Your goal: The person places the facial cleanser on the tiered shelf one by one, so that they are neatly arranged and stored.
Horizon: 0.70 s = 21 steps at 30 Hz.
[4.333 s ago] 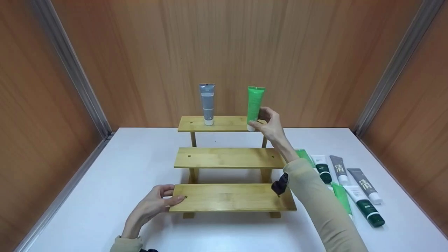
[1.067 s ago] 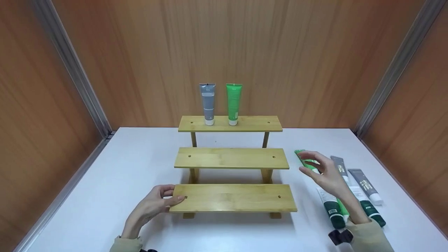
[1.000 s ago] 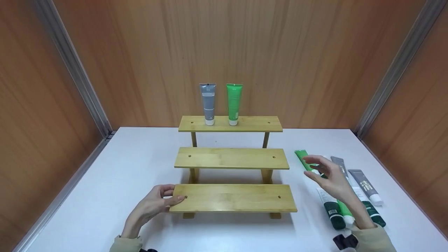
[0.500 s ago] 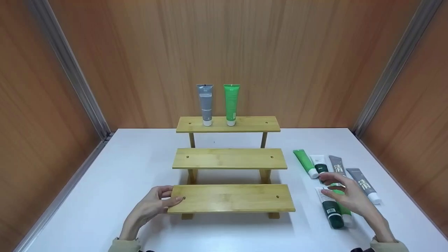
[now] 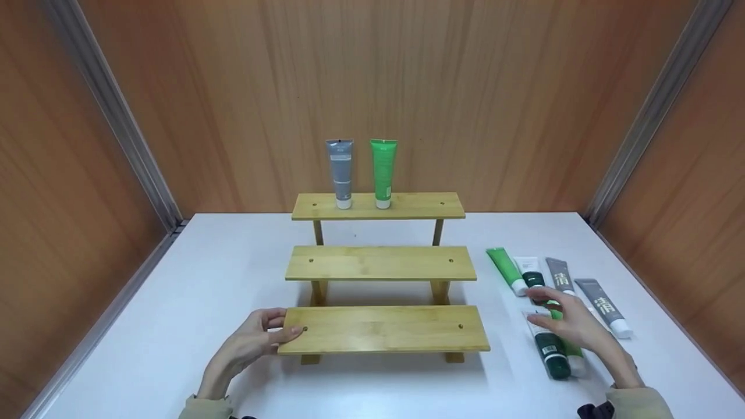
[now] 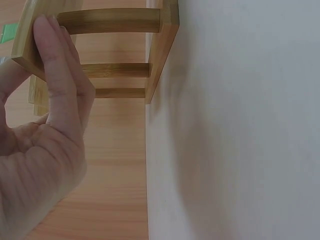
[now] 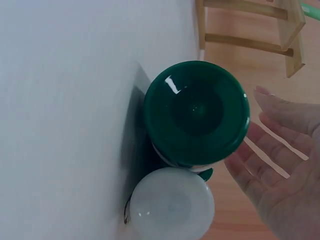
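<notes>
Standing mid-way across the white table (image 5: 145, 302), a three-tier wooden stand (image 5: 381, 263) has its front shelf (image 5: 384, 329) pinched at the left end by the left hand (image 5: 247, 344), thumb on top. Towards the table's right edge, the right hand (image 5: 573, 321), thumb and fingers apart, is just beside a lying white-and-dark-green tube (image 5: 552, 352). On the top shelf (image 5: 430, 203), a green tube (image 5: 383, 173) stands about the middle, a grey-blue tube (image 5: 341, 174) nearer the left end.
</notes>
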Tool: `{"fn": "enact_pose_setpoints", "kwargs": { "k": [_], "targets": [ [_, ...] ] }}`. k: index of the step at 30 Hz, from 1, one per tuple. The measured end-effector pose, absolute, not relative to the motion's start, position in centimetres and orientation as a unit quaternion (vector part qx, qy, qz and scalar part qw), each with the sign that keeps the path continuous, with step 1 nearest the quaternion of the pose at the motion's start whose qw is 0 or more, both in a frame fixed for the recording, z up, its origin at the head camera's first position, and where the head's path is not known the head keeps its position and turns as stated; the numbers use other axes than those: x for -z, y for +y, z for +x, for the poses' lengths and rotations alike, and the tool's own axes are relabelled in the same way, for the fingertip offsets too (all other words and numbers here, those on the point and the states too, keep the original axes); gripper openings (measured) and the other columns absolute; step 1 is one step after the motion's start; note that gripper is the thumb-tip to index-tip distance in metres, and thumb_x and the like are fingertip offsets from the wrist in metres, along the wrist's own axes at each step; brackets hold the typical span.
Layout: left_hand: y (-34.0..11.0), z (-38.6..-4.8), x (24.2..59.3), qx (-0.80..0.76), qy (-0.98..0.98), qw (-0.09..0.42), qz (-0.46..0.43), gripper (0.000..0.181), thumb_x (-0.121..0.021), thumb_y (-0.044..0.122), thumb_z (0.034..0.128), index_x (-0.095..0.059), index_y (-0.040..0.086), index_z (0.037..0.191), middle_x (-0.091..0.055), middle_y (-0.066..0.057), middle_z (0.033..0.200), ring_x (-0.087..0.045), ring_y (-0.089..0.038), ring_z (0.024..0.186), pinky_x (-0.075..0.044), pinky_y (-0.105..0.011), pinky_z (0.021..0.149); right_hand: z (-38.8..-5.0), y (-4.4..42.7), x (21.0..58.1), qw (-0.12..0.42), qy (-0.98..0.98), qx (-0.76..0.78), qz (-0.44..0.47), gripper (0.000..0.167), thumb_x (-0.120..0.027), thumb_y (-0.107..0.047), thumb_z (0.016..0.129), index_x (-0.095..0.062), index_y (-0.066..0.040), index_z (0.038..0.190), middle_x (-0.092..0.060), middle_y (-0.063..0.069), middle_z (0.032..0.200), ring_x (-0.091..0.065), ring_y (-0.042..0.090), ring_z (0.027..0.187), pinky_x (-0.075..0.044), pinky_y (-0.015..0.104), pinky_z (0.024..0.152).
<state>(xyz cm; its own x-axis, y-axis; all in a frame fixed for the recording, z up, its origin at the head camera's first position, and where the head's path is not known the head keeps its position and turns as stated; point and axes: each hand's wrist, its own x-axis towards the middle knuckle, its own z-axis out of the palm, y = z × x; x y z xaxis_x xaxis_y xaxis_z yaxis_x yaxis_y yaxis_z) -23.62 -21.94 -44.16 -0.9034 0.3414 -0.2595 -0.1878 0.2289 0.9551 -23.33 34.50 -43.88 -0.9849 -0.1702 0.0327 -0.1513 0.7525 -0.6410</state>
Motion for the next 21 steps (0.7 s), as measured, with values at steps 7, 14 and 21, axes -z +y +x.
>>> {"fn": "enact_pose_setpoints", "kwargs": {
  "k": [7,14,21],
  "targets": [
    [-21.8,-23.7,44.2,-0.609,0.764,0.209,0.047,0.084,-0.076,0.030,0.0911,-0.033,-0.017,0.146,-0.062,-0.023,0.132,-0.070,-0.013,0.095,-0.059,-0.029,0.082,-24.8,34.4,43.9,0.022,0.943,0.320,-0.091,0.053,-0.069,-0.019,0.096,-0.052,0.000,0.142,-0.053,0.027,0.144,-0.047,0.050,0.135,-0.040,0.065,0.109],
    [-21.9,-23.6,44.2,-0.612,0.761,0.209,0.046,0.083,-0.075,0.029,0.0918,-0.032,-0.018,0.145,-0.062,-0.021,0.129,-0.069,-0.013,0.095,-0.059,-0.030,0.083,-26.5,34.0,44.5,0.042,0.953,0.292,-0.060,0.055,-0.067,-0.024,0.097,-0.049,-0.005,0.146,-0.048,0.027,0.148,-0.040,0.051,0.139,-0.035,0.069,0.110],
    [-21.9,-23.7,44.4,-0.612,0.762,0.208,0.043,0.085,-0.074,0.028,0.0920,-0.029,-0.018,0.147,-0.058,-0.025,0.134,-0.068,-0.013,0.096,-0.059,-0.031,0.084,-27.7,33.6,44.9,0.069,0.953,0.291,-0.045,0.060,-0.068,-0.022,0.097,-0.044,-0.007,0.149,-0.044,0.030,0.150,-0.039,0.051,0.138,-0.034,0.071,0.110]
  ]
}}
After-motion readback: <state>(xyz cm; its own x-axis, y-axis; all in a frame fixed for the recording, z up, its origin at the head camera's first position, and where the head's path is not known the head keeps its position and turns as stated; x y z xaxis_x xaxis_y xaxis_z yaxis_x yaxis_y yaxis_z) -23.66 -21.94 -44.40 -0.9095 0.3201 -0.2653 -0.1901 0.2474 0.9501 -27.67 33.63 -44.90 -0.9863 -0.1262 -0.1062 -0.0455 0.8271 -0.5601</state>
